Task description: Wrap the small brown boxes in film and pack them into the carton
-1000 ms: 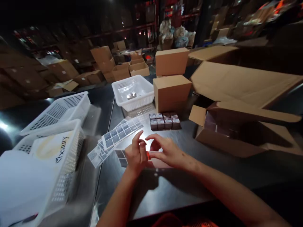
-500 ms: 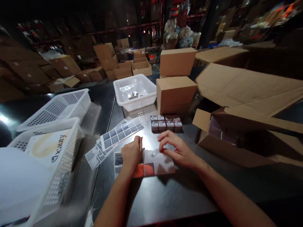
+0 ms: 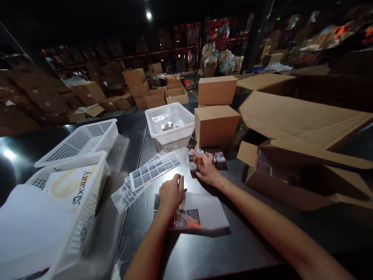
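Note:
My left hand [image 3: 171,194] rests with curled fingers on a sticker sheet [image 3: 201,216] lying flat on the dark table; whether it grips the sheet is unclear. My right hand [image 3: 205,168] reaches forward to a row of small dark boxes [image 3: 217,156] and its fingers close on the nearest small box [image 3: 193,167]. Several label sheets [image 3: 147,173] fan out to the left of both hands.
A white basket [image 3: 171,122] with small silver items stands behind the boxes. Two stacked cardboard boxes [image 3: 217,118] sit beside it. An open carton [image 3: 291,171] lies at right. White baskets [image 3: 78,163] with a "beauty" bag fill the left side.
My right hand left the sticker sheet and moved forward to the row of small boxes. My left hand stayed on the sheet. The view shifted slightly.

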A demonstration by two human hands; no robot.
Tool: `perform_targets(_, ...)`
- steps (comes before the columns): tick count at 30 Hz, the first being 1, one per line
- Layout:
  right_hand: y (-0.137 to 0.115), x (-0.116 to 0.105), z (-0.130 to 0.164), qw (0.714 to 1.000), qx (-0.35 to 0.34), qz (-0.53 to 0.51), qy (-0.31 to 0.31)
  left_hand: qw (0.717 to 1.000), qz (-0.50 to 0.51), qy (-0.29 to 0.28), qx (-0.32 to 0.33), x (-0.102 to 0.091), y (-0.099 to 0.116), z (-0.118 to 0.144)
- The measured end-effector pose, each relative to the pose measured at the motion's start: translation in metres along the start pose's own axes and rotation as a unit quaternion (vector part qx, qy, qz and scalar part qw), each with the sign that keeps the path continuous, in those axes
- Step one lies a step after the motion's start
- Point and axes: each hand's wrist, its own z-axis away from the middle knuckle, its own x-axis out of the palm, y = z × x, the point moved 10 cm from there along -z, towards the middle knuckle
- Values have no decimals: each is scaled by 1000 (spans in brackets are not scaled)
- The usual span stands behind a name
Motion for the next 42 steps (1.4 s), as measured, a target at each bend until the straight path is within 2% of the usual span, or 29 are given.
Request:
perform_targets(2,-11,-9,8,999,-35,-26,26,999,44,-13,3,5,-1,0)
perform_targets(4,-27,-24,18,994,-69,-51,60,990,140,-23,12,11,1,0)
perform_targets(8,-64,-65,35,983,-125,-95,94,918,392,-33,59,15,15,4)
perform_targets(10,-64,-88,38,979,-92,-157,94,899,431,-29,63,14,19,8)
perform_targets(12,-46,-113,42,960,-2,-250,122,895,442,-20,51,11,20,12)
perform_targets(15,-15,-138,53,894,104,-393,191,897,439,-10,49,8,23,18)
perform_targets(17,-5,-138,56,850,139,-471,189,902,429,-12,52,9,26,22)
perform_targets(20,0,-121,56,806,204,-539,135,907,415,-27,57,16,31,25)
perform_targets(27,4,-107,60,768,277,-570,91,917,390,-27,71,23,34,30)
perform_targets(29,4,-104,62,777,286,-557,66,921,381,-20,74,21,34,31)
perform_targets(32,3,-109,61,827,263,-493,64,927,366,-12,81,19,36,32)
perform_targets(34,3,-115,60,846,245,-468,79,930,358,-10,86,17,37,33)
perform_targets(39,2,-113,59,834,252,-486,68,937,336,-5,101,17,37,35)
perform_targets(42,-1,-116,55,848,234,-473,58,939,328,0,105,17,36,36)
